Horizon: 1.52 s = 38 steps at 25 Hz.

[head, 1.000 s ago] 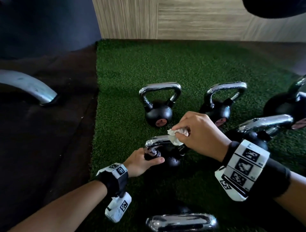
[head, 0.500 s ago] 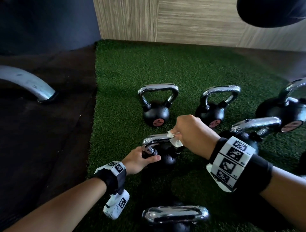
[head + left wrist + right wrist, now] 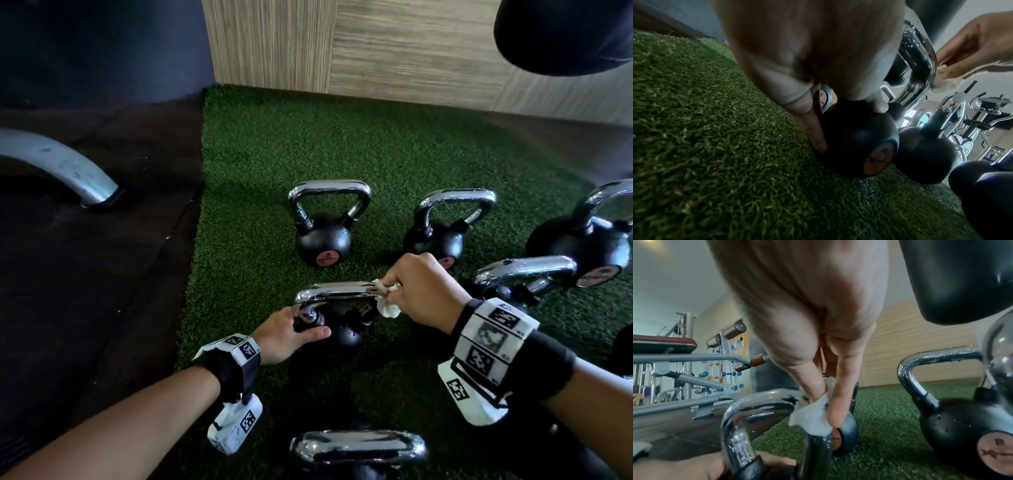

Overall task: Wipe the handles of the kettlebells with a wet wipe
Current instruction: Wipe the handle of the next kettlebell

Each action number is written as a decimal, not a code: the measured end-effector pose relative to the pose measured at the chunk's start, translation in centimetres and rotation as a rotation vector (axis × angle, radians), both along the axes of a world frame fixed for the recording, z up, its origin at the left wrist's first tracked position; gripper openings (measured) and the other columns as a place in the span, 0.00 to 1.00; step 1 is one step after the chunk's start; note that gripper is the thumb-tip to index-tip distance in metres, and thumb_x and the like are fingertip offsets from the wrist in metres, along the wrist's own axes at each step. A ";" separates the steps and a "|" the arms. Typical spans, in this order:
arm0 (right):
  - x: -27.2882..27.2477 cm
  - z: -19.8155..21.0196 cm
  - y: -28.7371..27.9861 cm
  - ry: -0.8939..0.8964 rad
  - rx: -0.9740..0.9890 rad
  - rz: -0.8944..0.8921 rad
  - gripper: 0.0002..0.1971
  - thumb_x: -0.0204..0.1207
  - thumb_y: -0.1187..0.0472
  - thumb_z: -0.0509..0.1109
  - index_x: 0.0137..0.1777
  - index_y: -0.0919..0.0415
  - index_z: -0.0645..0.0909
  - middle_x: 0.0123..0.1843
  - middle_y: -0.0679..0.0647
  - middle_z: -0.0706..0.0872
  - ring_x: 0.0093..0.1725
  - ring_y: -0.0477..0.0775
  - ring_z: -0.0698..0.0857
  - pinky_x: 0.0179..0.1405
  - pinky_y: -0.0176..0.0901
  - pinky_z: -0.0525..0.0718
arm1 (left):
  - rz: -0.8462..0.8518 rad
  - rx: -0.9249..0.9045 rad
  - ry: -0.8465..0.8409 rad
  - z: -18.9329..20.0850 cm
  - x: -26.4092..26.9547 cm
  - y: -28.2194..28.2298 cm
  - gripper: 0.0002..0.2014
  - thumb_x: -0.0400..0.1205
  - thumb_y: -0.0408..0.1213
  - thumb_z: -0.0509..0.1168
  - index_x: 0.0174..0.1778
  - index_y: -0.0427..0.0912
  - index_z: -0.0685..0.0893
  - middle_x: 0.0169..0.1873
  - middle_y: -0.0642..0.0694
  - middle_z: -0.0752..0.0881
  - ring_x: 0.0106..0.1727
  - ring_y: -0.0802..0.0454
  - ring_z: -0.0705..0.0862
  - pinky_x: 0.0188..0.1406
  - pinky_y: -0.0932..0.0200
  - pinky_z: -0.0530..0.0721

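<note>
A small black kettlebell [image 3: 346, 330] with a wet chrome handle [image 3: 337, 290] stands on the green turf [image 3: 260, 192] in the middle. My left hand [image 3: 291, 334] grips its body just under the handle's left leg; the thumb and fingers wrap the black ball [image 3: 855, 142]. My right hand [image 3: 421, 291] pinches a crumpled white wet wipe [image 3: 387, 301] against the handle's right corner. In the right wrist view the wipe [image 3: 812, 415] is pressed on the chrome bar [image 3: 760, 402] between thumb and fingers.
Other chrome-handled kettlebells stand around: two behind [image 3: 325, 240] [image 3: 438, 236], two at the right [image 3: 524, 277] [image 3: 592, 246], one at the bottom edge [image 3: 356, 448]. A grey metal machine leg [image 3: 58, 168] lies on the dark floor at left. A black bag [image 3: 561, 34] hangs top right.
My right hand slid the wipe along the handle toward its right corner and now pinches it there. The left hand kept its hold on the kettlebell.
</note>
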State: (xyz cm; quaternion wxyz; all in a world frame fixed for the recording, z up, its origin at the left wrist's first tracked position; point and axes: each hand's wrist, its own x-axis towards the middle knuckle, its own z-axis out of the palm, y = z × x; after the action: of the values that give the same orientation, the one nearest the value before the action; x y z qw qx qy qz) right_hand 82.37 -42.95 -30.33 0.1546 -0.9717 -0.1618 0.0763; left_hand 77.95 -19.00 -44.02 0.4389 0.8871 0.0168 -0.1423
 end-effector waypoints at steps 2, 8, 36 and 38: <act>0.4 -0.5 0.2 0.062 -0.020 -0.037 0.06 0.64 0.70 0.80 0.41 0.62 0.92 0.39 0.58 0.91 0.39 0.57 0.91 0.34 0.44 0.89 | -0.002 0.006 -0.011 0.0 -0.1 0.0 0.24 0.76 0.64 0.71 0.66 0.60 0.82 0.51 0.65 0.84 0.54 0.63 0.81 0.46 0.75 0.72; 1.2 -2.3 -0.4 0.249 0.123 -0.145 0.07 0.59 0.72 0.84 0.35 0.63 0.92 0.32 0.61 0.93 0.28 0.51 0.92 0.33 0.51 0.94 | -0.018 0.009 0.007 0.2 -0.3 0.0 0.27 0.77 0.63 0.71 0.70 0.56 0.81 0.57 0.60 0.83 0.59 0.59 0.80 0.55 0.66 0.73; -2.2 4.6 3.3 -0.018 0.771 0.057 0.19 0.61 0.58 0.89 0.48 0.50 0.84 0.38 0.45 0.93 0.34 0.43 0.85 0.39 0.43 0.82 | 0.136 -0.955 0.211 16.3 -1.9 -0.4 0.13 0.85 0.35 0.67 0.60 0.32 0.88 0.49 0.37 0.93 0.43 0.51 0.93 0.43 0.59 0.93; -1.9 3.9 3.4 -0.149 0.732 0.018 0.19 0.59 0.53 0.89 0.44 0.50 0.83 0.31 0.43 0.86 0.28 0.38 0.77 0.31 0.34 0.75 | 0.151 -1.010 0.196 16.0 -1.8 -0.6 0.15 0.81 0.31 0.70 0.62 0.29 0.87 0.48 0.37 0.93 0.42 0.52 0.94 0.43 0.60 0.93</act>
State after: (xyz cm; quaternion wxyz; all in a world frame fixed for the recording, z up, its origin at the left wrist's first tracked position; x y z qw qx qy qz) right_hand 80.47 -39.55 -26.43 0.4790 -0.8534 -0.1976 -0.0563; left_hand 76.13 -19.64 -28.04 0.8176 0.5436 0.0513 -0.1831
